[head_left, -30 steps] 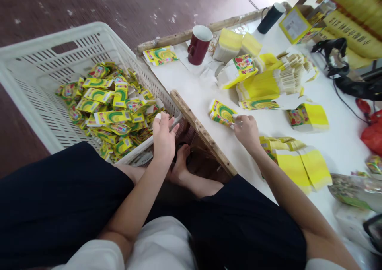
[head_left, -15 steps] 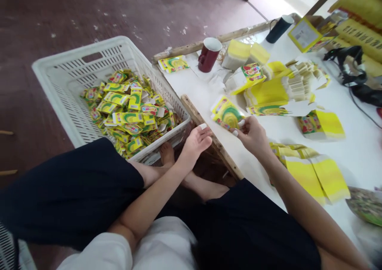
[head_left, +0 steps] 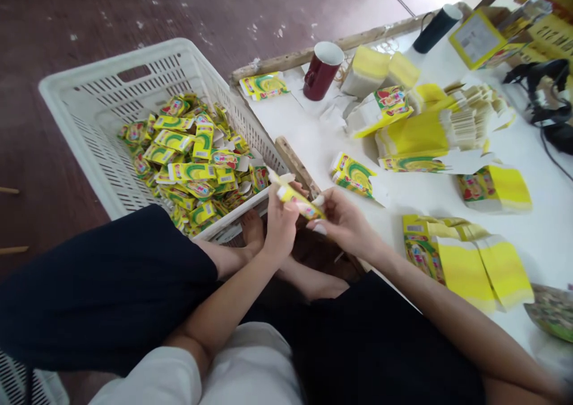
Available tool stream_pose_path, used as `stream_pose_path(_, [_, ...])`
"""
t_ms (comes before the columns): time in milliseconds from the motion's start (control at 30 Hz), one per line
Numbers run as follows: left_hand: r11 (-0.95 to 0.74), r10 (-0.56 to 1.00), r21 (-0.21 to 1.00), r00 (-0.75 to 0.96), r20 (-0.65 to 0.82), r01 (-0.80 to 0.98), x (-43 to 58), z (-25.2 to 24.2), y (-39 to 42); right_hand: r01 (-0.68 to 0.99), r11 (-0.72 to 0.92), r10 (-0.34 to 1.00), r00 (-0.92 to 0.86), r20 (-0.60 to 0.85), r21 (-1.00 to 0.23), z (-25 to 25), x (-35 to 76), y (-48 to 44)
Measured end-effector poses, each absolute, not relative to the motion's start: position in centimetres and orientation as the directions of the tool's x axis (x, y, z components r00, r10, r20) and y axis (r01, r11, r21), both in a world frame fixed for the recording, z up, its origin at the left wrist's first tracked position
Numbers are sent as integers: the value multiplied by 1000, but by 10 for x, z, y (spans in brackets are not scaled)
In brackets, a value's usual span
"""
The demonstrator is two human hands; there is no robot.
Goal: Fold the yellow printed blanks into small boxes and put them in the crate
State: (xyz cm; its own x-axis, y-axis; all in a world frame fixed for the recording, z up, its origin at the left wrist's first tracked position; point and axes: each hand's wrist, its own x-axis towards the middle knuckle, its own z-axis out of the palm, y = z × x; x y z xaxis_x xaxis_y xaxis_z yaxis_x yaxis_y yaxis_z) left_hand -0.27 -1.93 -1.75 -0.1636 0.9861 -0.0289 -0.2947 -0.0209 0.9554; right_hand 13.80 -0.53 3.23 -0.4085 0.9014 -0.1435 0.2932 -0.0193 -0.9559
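Between my hands, over the gap by the table edge, is a small yellow printed carton (head_left: 299, 203). My left hand (head_left: 283, 220) grips its left part, and its white end flaps stick out past the fingers. With thumb and finger, my right hand (head_left: 344, 221) pinches the carton's right end. A flat yellow-green carton (head_left: 353, 175) lies on the table just beyond my right hand. To the left, a white plastic crate (head_left: 111, 71) holds a heap of small yellow-green cartons (head_left: 190, 154).
On the white table (head_left: 295, 124) stand a maroon mug (head_left: 323, 74) and a dark mug (head_left: 436, 29). Stacks of flat yellow cartons (head_left: 412, 136) lie behind, with more stacks (head_left: 470, 268) at the right. A wooden strip (head_left: 298, 166) edges the table beside the crate. Black cables (head_left: 541, 89) lie far right.
My right hand has come left from the flat cartons on the table with one carton. My left hand, open and empty before, now grips that carton too.
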Motion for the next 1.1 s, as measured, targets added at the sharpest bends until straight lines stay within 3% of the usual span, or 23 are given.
stream_pose_path(100, [-70, 977, 846, -208, -49, -529, -2, -16, -16, 215, -1, 933, -351, -78, -977, 39, 155, 6])
stream_pose_path(167, [-49, 982, 819, -179, -65, -571, -6, -12, -13, 286, 106, 946, -325, 8, -952, 44, 166, 11])
stream_pose_path(233, [-84, 987, 841, -158, -2, -535, -16, -7, -9, 443, 299, 937, -305, 172, -845, 50, 176, 12])
stream_pose_path(333, [-217, 976, 918, -77, 203, -332, -35, 1, -5, 655, 601, 798, -450, 402, -458, 60, 184, 10])
stream_pose_path(400, [-244, 964, 963, 82, 254, -117, -43, 6, -6, 623, 754, 643, -638, 423, -208, 65, 184, 6])
stream_pose_path(500, [-176, 951, 971, 281, 126, 161, -40, 14, -14, 552, 830, 532, -736, 419, -83, 68, 179, 1])
stream_pose_path(567, [-158, 960, 955, 265, 90, 249, -31, 15, -20, 630, 752, 631, -604, 488, -194, 66, 176, 0])
stream_pose_path(633, [-208, 970, 934, 186, 159, 289, -22, 12, -24, 650, 610, 784, -409, 468, -454, 63, 174, 1])
stream_pose_path(700, [-287, 957, 900, 136, 256, 328, -16, 6, -26, 541, 410, 905, -339, 256, -734, 58, 171, 2])
stream_pose_path(767, [-364, 931, 856, 130, 340, 367, -11, -1, -28, 407, 164, 926, -379, -2, -899, 53, 165, 1])
stream_pose_path(833, [-433, 901, 814, 172, 397, 387, -8, -7, -29, 314, -14, 899, -412, -150, -949, 48, 158, -1])
stream_pose_path(933, [-457, 889, 807, 220, 402, 374, -6, -9, -30, 239, -80, 882, -436, -181, -968, 45, 153, -3])
stream_pose_path(1033, [-357, 930, 860, 228, 289, 366, -6, -9, -30, 259, 6, 830, -540, -140, -966, 45, 159, -2])
stream_pose_path(1100, [-317, 941, 874, 237, 242, 367, -5, -11, -29, 354, 162, 823, -563, -72, -921, 45, 164, -2])
